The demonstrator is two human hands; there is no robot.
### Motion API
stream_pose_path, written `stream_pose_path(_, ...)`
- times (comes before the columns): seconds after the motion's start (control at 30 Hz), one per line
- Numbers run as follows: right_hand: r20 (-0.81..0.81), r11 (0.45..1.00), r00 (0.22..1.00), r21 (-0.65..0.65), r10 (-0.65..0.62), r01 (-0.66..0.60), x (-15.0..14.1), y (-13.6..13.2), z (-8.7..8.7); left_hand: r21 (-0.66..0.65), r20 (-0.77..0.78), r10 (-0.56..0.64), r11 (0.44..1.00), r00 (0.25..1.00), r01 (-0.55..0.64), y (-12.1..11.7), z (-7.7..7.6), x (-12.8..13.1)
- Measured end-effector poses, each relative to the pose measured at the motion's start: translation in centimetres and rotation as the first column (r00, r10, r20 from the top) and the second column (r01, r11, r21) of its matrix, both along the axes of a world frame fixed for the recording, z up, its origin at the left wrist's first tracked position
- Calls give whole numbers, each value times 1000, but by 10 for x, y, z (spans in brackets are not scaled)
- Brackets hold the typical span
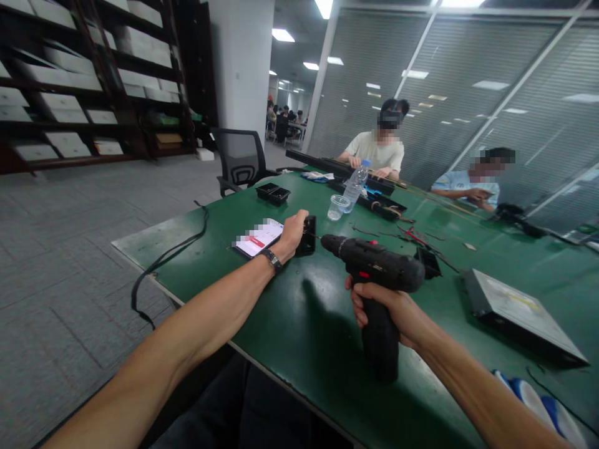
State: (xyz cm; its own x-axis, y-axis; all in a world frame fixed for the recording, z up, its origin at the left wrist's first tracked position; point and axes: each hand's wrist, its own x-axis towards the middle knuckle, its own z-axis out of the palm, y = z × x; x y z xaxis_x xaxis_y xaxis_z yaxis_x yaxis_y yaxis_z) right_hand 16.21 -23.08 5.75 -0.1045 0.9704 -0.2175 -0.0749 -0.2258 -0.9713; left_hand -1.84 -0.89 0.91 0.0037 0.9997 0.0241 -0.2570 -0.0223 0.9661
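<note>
My right hand [395, 312] is wrapped round the grip of a black cordless drill [374, 265], whose bit points left at a small black box-shaped part [307, 236]. My left hand [291, 234] is closed on that part and holds it upright on the green table [281, 324]. The drill tip sits right at the part's face. A wristwatch is on my left wrist. A phone [259, 237] with a lit screen lies flat just left of my left hand.
A flat metal-topped drive unit [519, 312] lies at the right. A water bottle [354, 186], a plastic cup [337, 207], black trays [273, 193] and loose wires lie further back. Two people sit at the far side. A black cable [161, 259] hangs off the table's left edge.
</note>
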Motion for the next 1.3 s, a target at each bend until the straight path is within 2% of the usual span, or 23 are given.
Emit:
stream_pose_path(0.3,28,1000,1000,-2,-11,11,3,-8,-5,32,-35,-9,999,999,10,1,-4,1)
stream_pose_path(0.5,9,996,996,7,-85,85,-3,-21,-7,0,-13,-89,996,996,89,-8,-2,5)
stream_pose_path(0.7,-39,990,989,-1,-139,139,-11,-25,-3,-23,-6,-100,995,995,100,-7,-2,6)
stream_pose_path(1.0,-56,996,994,1,-89,89,-4,-17,-16,-17,-18,-85,996,996,85,-4,-4,6)
stream_pose_path(1.3,-36,995,995,-4,-96,96,-9,-19,-9,-9,6,-83,997,997,83,-3,-6,6)
